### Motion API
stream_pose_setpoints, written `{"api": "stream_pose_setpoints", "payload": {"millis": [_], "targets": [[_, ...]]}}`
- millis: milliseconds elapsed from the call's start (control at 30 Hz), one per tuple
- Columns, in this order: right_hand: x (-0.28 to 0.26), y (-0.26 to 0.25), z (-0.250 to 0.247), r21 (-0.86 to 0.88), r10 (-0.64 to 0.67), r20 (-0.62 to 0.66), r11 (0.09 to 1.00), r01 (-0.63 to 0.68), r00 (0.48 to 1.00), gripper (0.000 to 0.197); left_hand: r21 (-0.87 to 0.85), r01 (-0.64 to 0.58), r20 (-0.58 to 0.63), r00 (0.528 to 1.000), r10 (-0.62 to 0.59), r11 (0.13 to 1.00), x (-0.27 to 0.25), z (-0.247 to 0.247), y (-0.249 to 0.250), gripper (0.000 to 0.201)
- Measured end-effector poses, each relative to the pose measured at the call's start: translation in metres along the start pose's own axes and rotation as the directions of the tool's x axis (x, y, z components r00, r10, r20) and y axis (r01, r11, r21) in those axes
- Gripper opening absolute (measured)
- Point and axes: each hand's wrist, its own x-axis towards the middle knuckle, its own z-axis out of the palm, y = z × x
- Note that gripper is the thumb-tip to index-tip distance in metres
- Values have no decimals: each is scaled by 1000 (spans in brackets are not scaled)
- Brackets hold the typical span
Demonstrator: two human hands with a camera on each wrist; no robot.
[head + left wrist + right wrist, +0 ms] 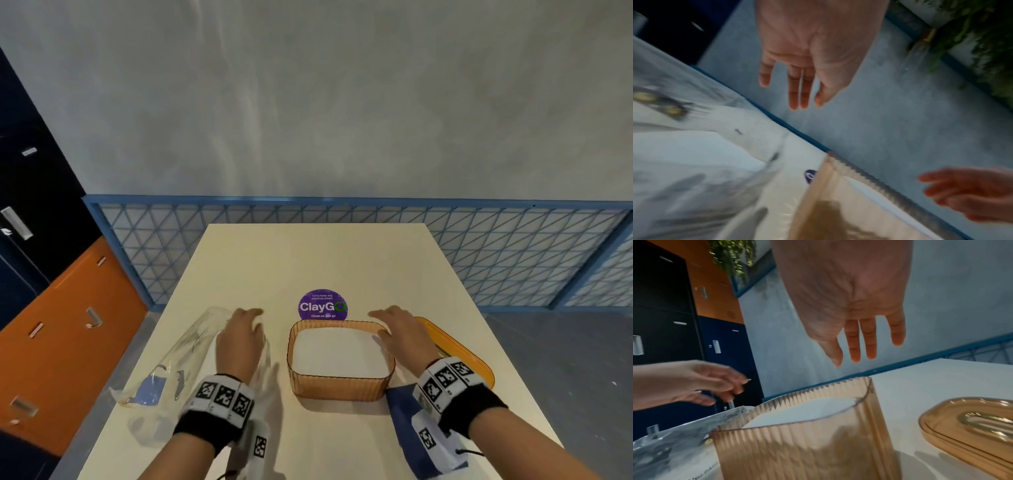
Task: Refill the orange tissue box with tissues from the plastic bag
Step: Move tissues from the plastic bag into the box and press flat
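The ribbed orange tissue box (339, 390) (807, 443) (830, 203) stands open-topped in the middle of the table, with a white stack of tissues (340, 353) (807, 412) inside it. Its orange lid (459, 353) (970, 431) lies flat to the box's right. A clear plastic bag (178, 356) (684, 162) (670, 449) lies crumpled to the left. My left hand (239, 337) (797, 91) hovers above the bag, fingers straight, holding nothing. My right hand (394, 329) (857, 350) hangs over the box's right rim, fingers straight and empty.
The cream table (325, 260) carries a round purple sticker (322, 305) just behind the box. A blue wrapper (407, 421) lies under my right wrist. Blue mesh railing (479, 253) stands behind the table; orange and dark lockers (51, 308) are at left.
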Motion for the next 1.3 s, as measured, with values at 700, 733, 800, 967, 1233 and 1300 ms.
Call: {"api": "stream_pose_setpoints", "payload": {"millis": [700, 733, 800, 967, 1233, 1300], "targets": [[7, 16, 20, 185, 241, 314, 933, -308, 918, 54, 613, 256, 305, 796, -523, 747, -6, 43, -49, 55], [7, 16, 20, 183, 241, 311, 934, -306, 920, 54, 607, 251, 316, 794, -520, 754, -5, 44, -49, 51], [6, 16, 20, 184, 242, 309, 934, -307, 920, 54, 598, 240, 328, 797, -507, 765, -6, 45, -47, 47], [5, 16, 19, 191, 235, 315, 933, -304, 919, 54, 535, 249, 357, 799, -484, 807, -8, 49, -46, 40], [3, 15, 16, 205, 228, 328, 930, -305, 917, 54, 510, 234, 341, 828, -444, 828, -3, 41, -52, 32], [3, 15, 16, 200, 228, 333, 931, -305, 915, 54, 518, 213, 331, 843, -424, 828, -5, 41, -52, 34]]}}
